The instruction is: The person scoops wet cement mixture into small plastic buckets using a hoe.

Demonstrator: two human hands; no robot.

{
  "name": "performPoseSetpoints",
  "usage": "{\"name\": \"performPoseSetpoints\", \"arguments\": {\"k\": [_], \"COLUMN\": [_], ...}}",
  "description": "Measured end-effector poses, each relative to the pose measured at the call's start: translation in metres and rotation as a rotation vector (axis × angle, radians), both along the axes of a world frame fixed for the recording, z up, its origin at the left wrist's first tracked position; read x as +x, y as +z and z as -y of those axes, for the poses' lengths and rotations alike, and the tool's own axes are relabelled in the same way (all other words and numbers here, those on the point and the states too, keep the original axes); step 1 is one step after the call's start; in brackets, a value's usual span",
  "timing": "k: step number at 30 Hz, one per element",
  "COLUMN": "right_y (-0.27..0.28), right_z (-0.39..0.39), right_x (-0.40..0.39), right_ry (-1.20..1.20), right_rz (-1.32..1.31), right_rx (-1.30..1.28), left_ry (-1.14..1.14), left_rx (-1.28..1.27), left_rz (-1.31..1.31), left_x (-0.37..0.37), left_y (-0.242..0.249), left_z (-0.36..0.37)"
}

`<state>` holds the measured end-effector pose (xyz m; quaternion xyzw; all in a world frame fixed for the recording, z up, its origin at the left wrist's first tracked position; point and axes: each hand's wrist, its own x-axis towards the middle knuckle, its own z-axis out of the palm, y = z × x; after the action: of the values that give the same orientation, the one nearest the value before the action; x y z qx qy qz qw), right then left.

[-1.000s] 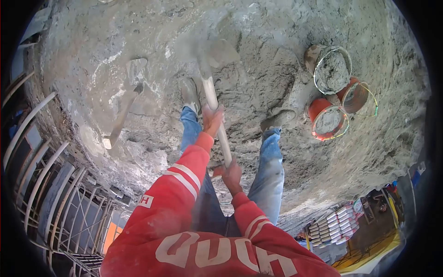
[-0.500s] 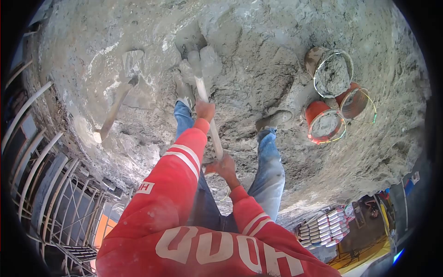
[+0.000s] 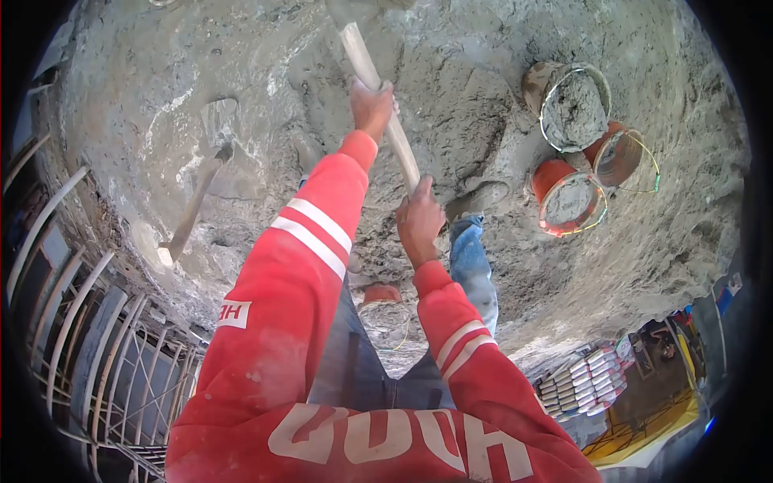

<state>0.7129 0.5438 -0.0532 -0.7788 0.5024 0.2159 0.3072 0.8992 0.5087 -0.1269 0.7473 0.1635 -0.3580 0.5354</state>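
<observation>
My left hand (image 3: 372, 109) is closed around the middle of a pale wooden shaft (image 3: 400, 145). Lower down, my right hand (image 3: 420, 219) grips the shaft near its lower end. The shaft slants up to a grey tool head (image 3: 342, 11) at the top edge, partly cut off by the frame. Beneath it lies wet grey mortar (image 3: 451, 72). Off to the left, a second shovel (image 3: 193, 201) rests on the mortar with its blade away from me.
On the right stand a mortar-filled bucket (image 3: 576, 109), an orange bucket (image 3: 557, 189) holding mortar and a tilted brown bucket (image 3: 616, 157). Another bucket (image 3: 381, 293) shows between my legs. Metal frames (image 3: 105, 346) line the left; stacked bags (image 3: 584, 382) sit lower right.
Both hands have moved up and away from my body with the shaft, my right hand also slightly rightward. The tool head has shifted to the top edge, and the bucket between my legs shows more.
</observation>
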Motion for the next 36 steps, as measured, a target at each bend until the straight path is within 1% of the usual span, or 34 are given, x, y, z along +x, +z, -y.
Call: {"name": "performPoseSetpoints", "arguments": {"k": [2, 3, 4, 5, 7, 8, 9, 10, 11, 13, 14, 15, 16, 17, 18, 19, 20, 22, 23, 24, 26, 27, 28, 29, 30, 32, 33, 34, 36], "right_y": [-0.006, -0.005, -0.003, 0.004, 0.011, 0.016, 0.022, 0.028, 0.034, 0.047, 0.056, 0.061, 0.067, 0.069, 0.066, 0.064, 0.064, 0.056, 0.073, 0.087, 0.112, 0.125, 0.137, 0.152, 0.174, 0.226, 0.247, 0.267, 0.306], "right_z": [0.011, 0.009, 0.005, -0.011, -0.039, -0.055, -0.073, -0.094, -0.114, -0.156, -0.162, -0.165, -0.171, -0.174, -0.171, -0.165, -0.152, -0.102, -0.057, -0.024, 0.030, 0.054, 0.076, 0.095, 0.111, 0.137, 0.143, 0.148, 0.156], "right_x": [0.019, 0.022, 0.024, 0.013, -0.028, -0.047, -0.067, -0.087, -0.108, -0.141, -0.145, -0.155, -0.163, -0.172, -0.179, -0.186, -0.189, -0.193, -0.179, -0.177, -0.185, -0.195, -0.207, -0.219, -0.229, -0.254, -0.270, -0.288, -0.328], "right_ry": [0.018, 0.017, 0.016, 0.017, 0.058, 0.019, -0.018, -0.044, -0.066, -0.126, -0.240, -0.261, -0.293, -0.320, -0.362, -0.409, -0.444, -0.780, -0.861, -0.887, -1.139, -1.161, -1.239, -1.313, -1.330, -1.262, -1.249, -1.234, -1.137], "right_rz": [0.016, -0.040, -0.096, -0.143, -0.183, -0.183, -0.186, -0.185, -0.186, -0.154, -0.253, -0.273, -0.297, -0.306, -0.229, -0.146, -0.134, 0.017, 0.009, 0.037, 0.138, 0.166, 0.163, 0.163, 0.202, 0.324, 0.318, 0.311, 0.385], "right_rx": [-0.027, 0.076, 0.183, 0.175, 0.216, 0.241, 0.266, 0.311, 0.356, 0.358, 0.481, 0.502, 0.529, 0.520, 0.527, 0.524, 0.494, 0.816, 0.901, 0.881, 1.110, 1.103, 1.193, 1.290, 1.292, 1.235, 1.221, 1.208, 1.144], "left_ry": [-0.009, -0.013, -0.103, -0.195, -0.315, -0.322, -0.504, -0.481, -0.529, -0.622, -0.684, -0.759, -0.791, -0.787, -0.781, -0.801, -0.835, -0.810, -0.798, -0.829, -0.600, -0.631, -0.507, -0.381, -0.413, -0.145, -0.178, -0.212, -0.328], "left_rx": [0.127, 0.124, 0.226, 0.329, 0.488, 0.538, 0.643, 0.607, 0.608, 0.692, 0.723, 0.749, 0.733, 0.795, 0.849, 0.774, 0.748, 0.706, 0.670, 0.653, 0.349, 0.347, 0.343, 0.340, 0.344, 0.126, -0.010, -0.001, -0.014], "left_rz": [0.123, 0.121, 0.063, 0.005, -0.011, 0.000, 0.116, 0.020, 0.059, 0.022, -0.043, -0.109, -0.113, -0.187, -0.246, -0.256, -0.234, -0.266, -0.257, -0.233, -0.586, -0.572, -0.645, -0.713, -0.692, -0.853, -0.885, -0.871, -0.847], "left_x": [0.018, 0.011, -0.003, -0.019, -0.071, -0.101, -0.124, -0.142, -0.171, -0.224, -0.245, -0.253, -0.260, -0.256, -0.255, -0.257, -0.255, -0.249, -0.253, -0.259, -0.271, -0.274, -0.275, -0.276, -0.279, -0.287, -0.287, -0.294, -0.308], "left_y": [-0.028, -0.042, -0.058, -0.080, -0.118, -0.123, -0.107, -0.084, -0.091, -0.095, -0.096, -0.088, -0.083, -0.057, -0.047, -0.057, -0.050, -0.034, -0.035, -0.044, -0.061, -0.046, -0.017, 0.002, 0.006, 0.012, 0.023, 0.033, 0.058], "left_z": [0.022, 0.016, 0.002, -0.015, -0.069, -0.094, -0.111, -0.123, -0.149, -0.195, -0.213, -0.213, -0.210, -0.193, -0.176, -0.174, -0.157, -0.117, -0.103, -0.095, -0.079, -0.057, -0.025, 0.002, 0.022, 0.063, 0.087, 0.110, 0.153]}}
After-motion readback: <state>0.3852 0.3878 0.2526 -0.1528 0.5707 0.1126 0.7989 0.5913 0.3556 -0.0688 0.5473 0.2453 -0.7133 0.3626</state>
